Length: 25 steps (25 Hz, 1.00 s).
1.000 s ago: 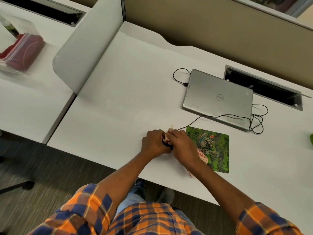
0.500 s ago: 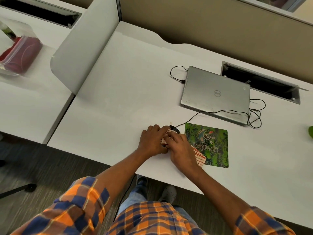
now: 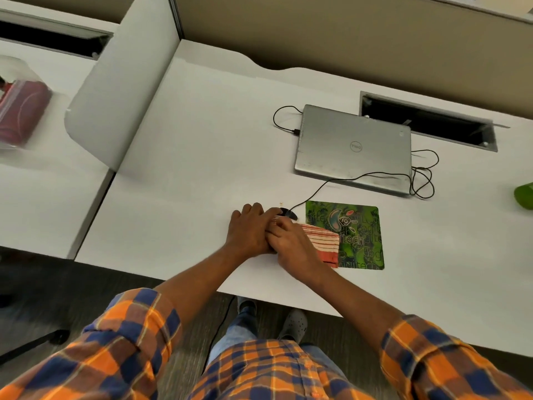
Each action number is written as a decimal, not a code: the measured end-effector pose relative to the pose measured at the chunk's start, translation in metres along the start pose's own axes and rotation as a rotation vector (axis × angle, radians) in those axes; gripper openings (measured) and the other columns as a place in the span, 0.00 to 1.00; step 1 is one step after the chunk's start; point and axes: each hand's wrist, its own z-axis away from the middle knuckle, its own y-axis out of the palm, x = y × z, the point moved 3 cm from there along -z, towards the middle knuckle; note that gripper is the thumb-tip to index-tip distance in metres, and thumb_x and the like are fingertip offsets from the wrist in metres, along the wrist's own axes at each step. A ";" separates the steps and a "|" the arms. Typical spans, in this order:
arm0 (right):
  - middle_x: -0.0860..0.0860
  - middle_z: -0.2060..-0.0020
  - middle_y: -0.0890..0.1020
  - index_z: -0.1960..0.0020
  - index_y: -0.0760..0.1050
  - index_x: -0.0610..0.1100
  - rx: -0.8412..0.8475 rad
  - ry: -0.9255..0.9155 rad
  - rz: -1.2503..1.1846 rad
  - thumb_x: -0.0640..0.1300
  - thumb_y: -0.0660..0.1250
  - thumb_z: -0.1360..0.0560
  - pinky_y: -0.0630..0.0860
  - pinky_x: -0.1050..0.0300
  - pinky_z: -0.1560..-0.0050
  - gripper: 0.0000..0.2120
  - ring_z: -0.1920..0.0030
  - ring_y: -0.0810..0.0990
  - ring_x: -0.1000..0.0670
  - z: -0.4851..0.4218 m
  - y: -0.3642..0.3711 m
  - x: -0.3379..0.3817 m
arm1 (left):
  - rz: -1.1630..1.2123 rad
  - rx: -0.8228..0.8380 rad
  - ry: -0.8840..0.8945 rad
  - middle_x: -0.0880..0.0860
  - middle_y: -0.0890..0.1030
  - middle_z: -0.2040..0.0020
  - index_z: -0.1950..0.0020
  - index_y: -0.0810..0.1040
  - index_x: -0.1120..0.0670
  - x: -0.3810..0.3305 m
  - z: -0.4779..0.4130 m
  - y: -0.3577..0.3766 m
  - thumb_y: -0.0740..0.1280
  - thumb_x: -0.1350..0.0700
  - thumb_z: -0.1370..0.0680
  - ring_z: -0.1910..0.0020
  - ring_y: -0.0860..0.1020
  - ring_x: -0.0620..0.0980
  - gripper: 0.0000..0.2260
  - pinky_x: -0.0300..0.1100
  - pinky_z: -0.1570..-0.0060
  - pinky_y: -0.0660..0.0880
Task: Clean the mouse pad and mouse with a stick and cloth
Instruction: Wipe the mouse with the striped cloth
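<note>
A green printed mouse pad (image 3: 359, 226) lies near the desk's front edge. Just left of it sits a black wired mouse (image 3: 288, 213), mostly covered by my hands. My left hand (image 3: 249, 229) is closed over the mouse's left side. My right hand (image 3: 291, 243) presses a red-and-white striped cloth (image 3: 324, 241) against the mouse; the cloth trails over the pad's left edge. A small pale stick tip (image 3: 281, 203) shows just beyond my fingers; I cannot tell which hand has it.
A closed silver laptop (image 3: 353, 148) lies behind the pad, with the mouse cable (image 3: 375, 174) looping across its front and right side. A cable cut-out (image 3: 427, 122) opens at the back right. A white divider (image 3: 121, 90) stands at left. A green object (image 3: 525, 194) sits at the right edge.
Both hands stay clamped together on the mouse. More of the mouse's black front now shows, and more of the cloth lies spread on the pad.
</note>
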 end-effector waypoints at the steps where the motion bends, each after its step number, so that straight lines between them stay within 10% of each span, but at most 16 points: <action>1: 0.47 0.38 0.84 0.41 0.84 0.41 -0.003 -0.002 -0.021 0.28 0.70 0.30 0.76 0.41 0.42 0.20 0.33 0.76 0.40 0.000 0.001 0.000 | -0.004 -0.001 -0.006 0.49 0.77 0.39 0.23 0.66 0.37 0.000 0.002 0.000 0.73 0.27 0.36 0.37 0.75 0.55 0.44 0.53 0.41 0.71; 20: 0.56 0.49 0.85 0.46 0.83 0.46 -0.095 0.132 -0.416 0.27 0.70 0.26 0.73 0.48 0.52 0.17 0.52 0.69 0.48 0.013 -0.001 -0.007 | -0.067 0.029 -0.049 0.52 0.75 0.39 0.19 0.61 0.37 -0.005 0.013 0.001 0.67 0.29 0.34 0.37 0.74 0.56 0.44 0.53 0.42 0.70; 25: 0.58 0.35 0.83 0.34 0.81 0.51 -0.049 0.113 -0.479 0.42 0.68 0.17 0.71 0.53 0.38 0.13 0.42 0.76 0.50 0.022 -0.010 -0.006 | -0.089 0.016 -0.035 0.51 0.75 0.39 0.18 0.58 0.36 -0.001 0.018 0.008 0.67 0.29 0.33 0.39 0.74 0.55 0.45 0.52 0.43 0.70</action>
